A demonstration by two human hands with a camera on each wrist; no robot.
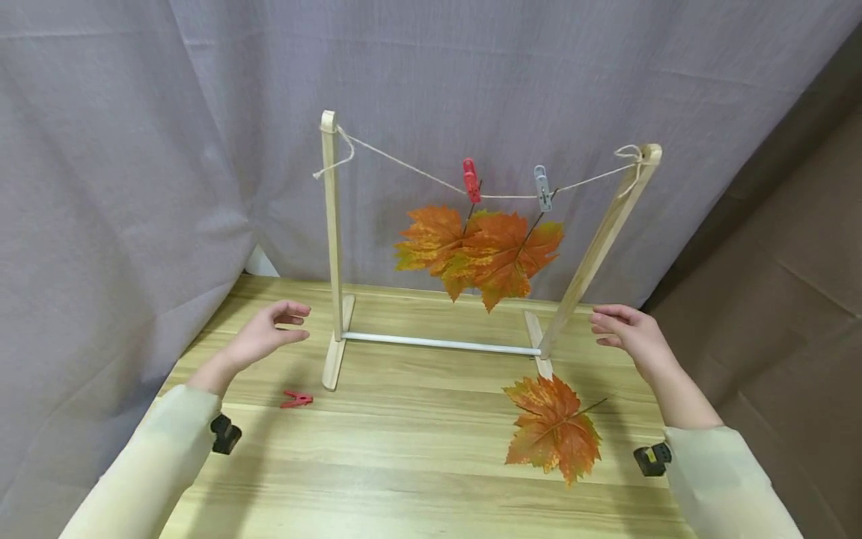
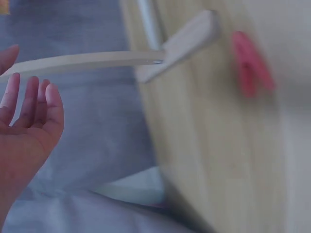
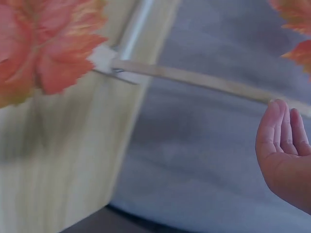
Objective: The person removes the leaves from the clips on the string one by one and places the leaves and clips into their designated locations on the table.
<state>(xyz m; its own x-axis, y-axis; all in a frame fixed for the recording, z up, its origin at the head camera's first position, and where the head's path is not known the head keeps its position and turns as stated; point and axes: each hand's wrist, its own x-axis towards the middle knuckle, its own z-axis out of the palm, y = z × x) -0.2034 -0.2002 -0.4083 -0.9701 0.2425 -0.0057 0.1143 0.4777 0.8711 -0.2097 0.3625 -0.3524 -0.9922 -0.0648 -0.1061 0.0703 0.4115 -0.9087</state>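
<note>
My left hand [image 1: 266,333] hovers left of the wooden stand's left post [image 1: 333,239], fingers loosely bent and holding nothing. Below it a red clothespin [image 1: 297,399] lies on the table. On the other side, my right hand [image 1: 633,337] is in the air beside the right post [image 1: 599,251], also holding nothing. An orange maple leaf [image 1: 555,430] lies on the table below and to the left of that hand. From the sagging string [image 1: 404,162] hang two more leaves, one by a red clothespin [image 1: 471,181], the other by a grey clothespin [image 1: 542,189]; the leaves overlap.
A white rod [image 1: 438,343] joins the stand's two wooden feet near the back of the wooden table [image 1: 377,464]. Grey curtain cloth [image 1: 269,112] hangs behind the table, and darker cloth [image 1: 774,299] is at the right.
</note>
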